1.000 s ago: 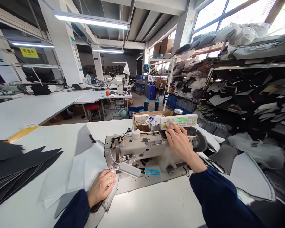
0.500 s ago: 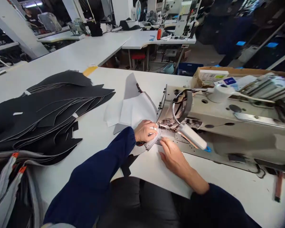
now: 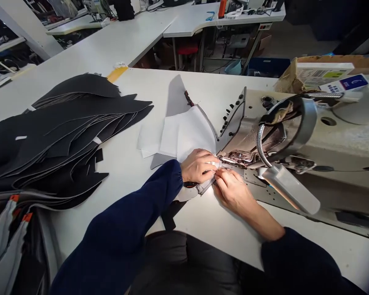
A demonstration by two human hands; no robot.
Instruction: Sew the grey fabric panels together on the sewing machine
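A light grey and white fabric piece lies on the white table, its near end beside the needle area of a sewing machine. My left hand is closed on the fabric, fingers curled at its edge. Close against it on the right, my right hand pinches the same edge with bent fingers. The fingertips of both hands nearly meet, just left of the metal presser parts. A lamp on a flexible metal neck lights this spot. What lies under my fingers is hidden.
Stacked dark fabric pieces cover the table's left side, with grey pieces with orange tabs at the near left. A cardboard box stands behind the machine. Another white table bears a red thread spool.
My right hand has moved up and left, from lying open beside the fabric to gripping its edge next to my left hand. The view has tilted down and come closer.
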